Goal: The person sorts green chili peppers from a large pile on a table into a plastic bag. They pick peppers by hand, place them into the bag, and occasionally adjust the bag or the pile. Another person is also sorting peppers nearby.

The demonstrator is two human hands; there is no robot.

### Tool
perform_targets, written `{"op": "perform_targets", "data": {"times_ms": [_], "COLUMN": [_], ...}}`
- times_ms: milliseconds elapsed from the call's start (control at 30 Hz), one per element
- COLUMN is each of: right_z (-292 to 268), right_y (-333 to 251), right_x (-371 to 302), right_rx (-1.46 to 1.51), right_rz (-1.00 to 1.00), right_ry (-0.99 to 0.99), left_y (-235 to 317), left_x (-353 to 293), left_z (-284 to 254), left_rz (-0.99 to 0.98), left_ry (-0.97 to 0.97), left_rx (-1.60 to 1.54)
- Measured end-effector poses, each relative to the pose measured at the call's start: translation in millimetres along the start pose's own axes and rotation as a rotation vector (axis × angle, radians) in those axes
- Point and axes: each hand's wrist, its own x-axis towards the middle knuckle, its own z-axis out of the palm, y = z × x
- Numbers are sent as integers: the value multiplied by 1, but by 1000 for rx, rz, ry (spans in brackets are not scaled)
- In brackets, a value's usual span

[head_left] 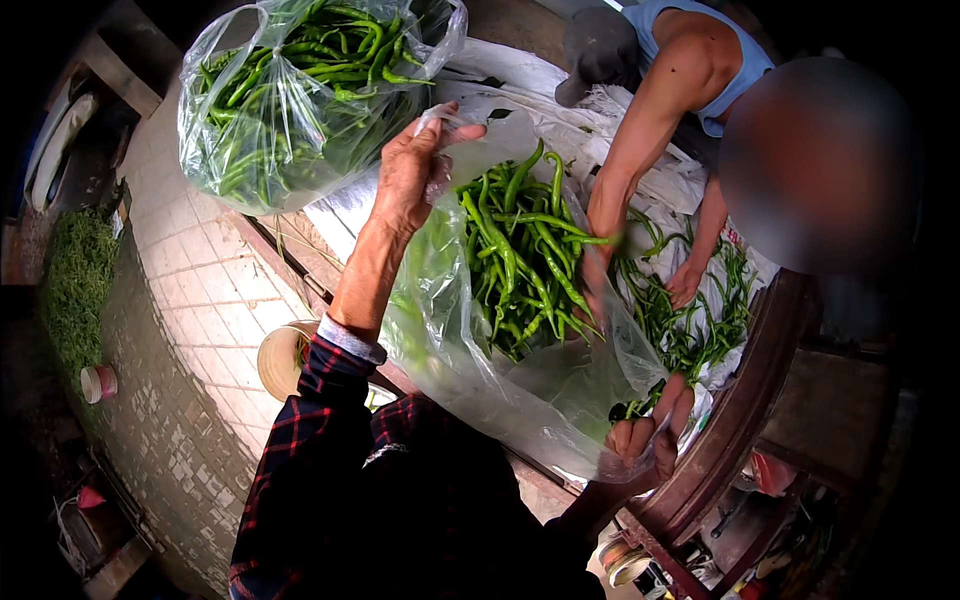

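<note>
A large clear plastic bag [450,375] is spread wide between my hands. My left hand [408,175] is closed on its far left rim, with bunched plastic between thumb and fingers. At the near right, my right hand [650,435] has its fingers curled over the opposite rim. Between them lies a heap of long green chili peppers [520,255] at the bag's mouth. A co-worker's arm [625,170] reaches down beside this heap, the hand partly hidden by peppers and plastic. The co-worker's other hand [688,285] touches loose chili peppers [700,335] on white sheeting.
Another clear bag [240,160] full of green chili peppers stands at the far left. White sheeting [490,75] covers the surface beneath. A dark red wooden edge [740,400] runs along the right. A round container [285,360] sits left of my forearm, on pale tiles [200,250].
</note>
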Motion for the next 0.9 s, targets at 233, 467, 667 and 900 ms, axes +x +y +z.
{"op": "perform_targets", "data": {"times_ms": [233, 467, 667, 900], "right_z": [23, 0, -1, 2], "right_y": [-53, -39, -45, -33], "right_x": [-17, -21, -1, 15], "right_rx": [75, -109, -166, -102], "right_rz": [37, -41, 19, 16], "right_ry": [-830, -377, -443, -627], "left_y": [117, 120, 102, 95], "left_x": [-38, -8, 13, -27], "left_z": [-8, -20, -24, 66], "left_rz": [277, 264, 174, 1085], "left_ry": [-198, -2, 277, 123], "left_rx": [-146, 116, 416, 1622]}}
